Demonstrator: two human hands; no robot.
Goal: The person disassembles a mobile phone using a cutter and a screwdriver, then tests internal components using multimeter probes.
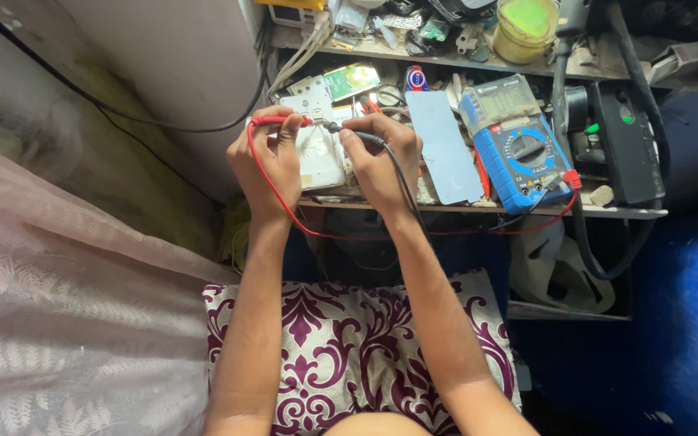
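My left hand point(267, 165) grips a red test probe point(278, 121), its red lead point(284, 211) looping down under my wrist. My right hand point(381, 157) pinches a black test probe point(349, 131) with a black lead point(404, 187) trailing along my forearm. Both probe tips meet over a white opened phone point(317, 149) lying on the low bench point(478, 210). To the right lies a blue multimeter point(519, 145) with a grey display and round dial; both leads run into it.
A pale blue flat phone cover point(444, 145) lies between phone and meter. A black box point(628, 141) stands right of the meter. An upper shelf holds clutter and a yellow-green tub point(525, 28). A purple-patterned cushion point(349, 339) covers my lap; pink cloth point(66, 323) lies left.
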